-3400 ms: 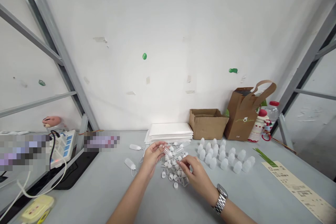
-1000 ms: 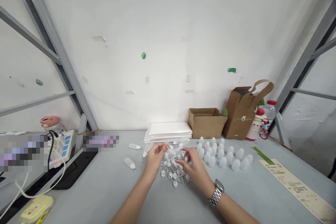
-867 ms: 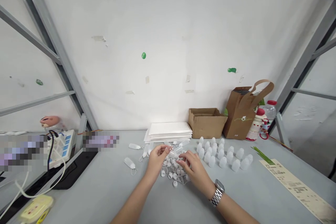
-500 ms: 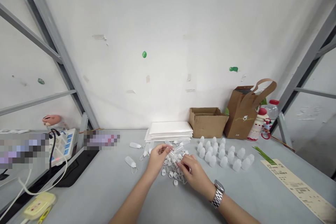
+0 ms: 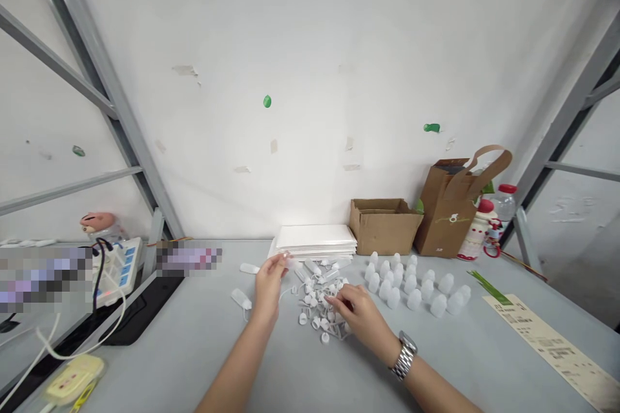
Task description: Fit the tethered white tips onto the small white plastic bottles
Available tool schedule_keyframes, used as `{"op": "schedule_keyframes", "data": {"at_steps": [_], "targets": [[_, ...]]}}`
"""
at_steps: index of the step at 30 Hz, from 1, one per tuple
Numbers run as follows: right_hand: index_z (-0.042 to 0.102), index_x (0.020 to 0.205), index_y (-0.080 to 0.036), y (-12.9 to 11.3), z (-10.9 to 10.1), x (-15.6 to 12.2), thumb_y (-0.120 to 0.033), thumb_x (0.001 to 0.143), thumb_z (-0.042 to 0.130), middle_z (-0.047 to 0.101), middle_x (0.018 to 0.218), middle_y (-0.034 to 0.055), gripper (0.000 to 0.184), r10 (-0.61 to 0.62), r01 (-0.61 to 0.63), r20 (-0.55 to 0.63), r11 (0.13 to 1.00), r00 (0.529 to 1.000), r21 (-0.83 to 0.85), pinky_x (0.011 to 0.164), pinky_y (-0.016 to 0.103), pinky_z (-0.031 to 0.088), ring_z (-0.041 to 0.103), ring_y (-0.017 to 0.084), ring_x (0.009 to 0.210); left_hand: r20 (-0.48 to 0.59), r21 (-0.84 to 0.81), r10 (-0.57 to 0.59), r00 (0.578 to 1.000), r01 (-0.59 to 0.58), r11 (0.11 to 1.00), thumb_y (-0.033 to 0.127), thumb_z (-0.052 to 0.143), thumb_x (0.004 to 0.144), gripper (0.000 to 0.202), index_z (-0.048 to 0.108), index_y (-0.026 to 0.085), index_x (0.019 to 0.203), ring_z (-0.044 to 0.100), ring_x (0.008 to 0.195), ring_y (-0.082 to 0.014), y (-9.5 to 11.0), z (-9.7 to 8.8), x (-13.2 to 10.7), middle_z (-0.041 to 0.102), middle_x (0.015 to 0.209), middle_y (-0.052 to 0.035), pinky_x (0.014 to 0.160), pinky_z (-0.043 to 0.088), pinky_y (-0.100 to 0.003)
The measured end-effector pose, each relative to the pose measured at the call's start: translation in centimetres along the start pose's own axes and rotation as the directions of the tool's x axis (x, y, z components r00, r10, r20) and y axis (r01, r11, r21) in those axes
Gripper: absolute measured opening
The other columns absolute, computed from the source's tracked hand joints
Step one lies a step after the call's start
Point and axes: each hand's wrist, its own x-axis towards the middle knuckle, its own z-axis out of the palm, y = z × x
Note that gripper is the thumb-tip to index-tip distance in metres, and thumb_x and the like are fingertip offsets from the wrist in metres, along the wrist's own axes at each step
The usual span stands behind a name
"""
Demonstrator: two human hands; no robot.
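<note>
While a small clear tube (image 5: 293, 263) is poking out between thumb and fingers of the left hand (image 5: 269, 274), it is being held just above the table (image 5: 310, 377), near the front of a stack of white sheets (image 5: 314, 234). Below that hand, a thin white loop is dangling. The right hand (image 5: 357, 310) is bending its fingers at the right side of a heap of white caps (image 5: 317, 304) — whether it is grasping one, I cannot tell from where I am standing. A silver wristwatch (image 5: 404, 356) is circling the right wrist.

Behind the heap, further clear tubes (image 5: 312, 268) are lying flat. To the left, two frosted bottles (image 5: 239, 299) are resting on their sides. To the right, a cluster of frosted pieces (image 5: 393, 298) is standing upright.

Along the wall: a cardboard box (image 5: 385, 233), topless, is sitting beside the stack; a brown paper bag (image 5: 443, 219) is standing next to it; a white-and-red bottle (image 5: 473, 235) is following. At far right, a printed paper strip (image 5: 547, 335) is lying flat, green slips (image 5: 489, 287) at its upper end. At far left — a white power strip (image 5: 126, 271), and a yellow case (image 5: 75, 379) that is lying nearer.
</note>
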Motion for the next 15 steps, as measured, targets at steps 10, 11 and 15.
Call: {"op": "schedule_keyframes", "data": {"at_steps": [10,11,15], "targets": [[0.050,0.099,-0.020,-0.1,0.0,-0.1,-0.038,0.083,0.050,0.056,0.074,0.0008,0.024,0.083,-0.068,-0.063,0.974,0.995,0.218,0.068,0.030,0.042,0.051,0.017,0.073,0.416,0.090,-0.074,0.906,0.040,0.995,0.041,0.060,0.068,0.026,0.064,0.017,0.076,0.060,0.083,-0.0193,0.0,2.7,-3.7,0.069,0.083,-0.0048,0.077,0.042,-0.029],[0.049,0.104,-0.020,-0.2,0.0,-0.2,-0.036,0.082,0.051,0.056,0.075,0.0008,0.027,0.073,-0.058,-0.055,0.970,0.996,0.237,0.070,0.030,0.042,0.052,0.017,0.074,0.431,0.096,-0.076,0.899,0.039,0.995,0.041,0.060,0.069,0.025,0.064,0.017,0.076,0.060,0.081,-0.0188,-0.2,2.8,-3.8,0.069,0.081,-0.0040,0.076,0.042,-0.028],[0.053,0.105,-0.021,-0.3,0.3,-0.5,-0.029,0.084,0.047,0.058,0.081,0.0031,0.023,0.032,-0.010,-0.089,0.973,0.995,0.233,0.071,0.030,0.044,0.054,0.017,0.076,0.480,0.134,-0.094,0.872,0.033,0.990,0.043,0.060,0.068,0.025,0.062,0.018,0.074,0.059,0.073,-0.0172,-1.1,3.0,-4.0,0.067,0.073,-0.0011,0.069,0.042,-0.026]]}}
